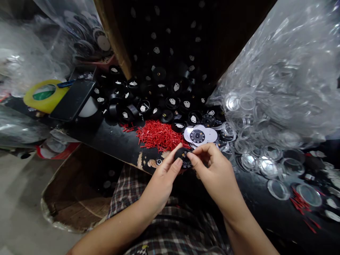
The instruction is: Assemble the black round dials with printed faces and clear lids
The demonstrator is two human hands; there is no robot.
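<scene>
Between my two hands, low over the table's front edge, is a small round black gauge (183,154) with white dial markings. My left hand (162,179) grips its left side between thumb and fingers. On the right, my right hand (216,173) is closed at the gauge, its thumb and forefinger over the edge of the dial; whether a tiny part is pinched there is hidden. Just beyond lie a heap of thin red pointers (159,135) and a stack of white dial discs with black centres (207,135).
Black round housings (166,116) spill from a large open box. Clear round lenses (273,166) spread from a plastic bag (287,81) on the right. At left are yellow tape (32,97) and a dark phone-like slab (73,100). A cardboard box (71,205) stands below the table.
</scene>
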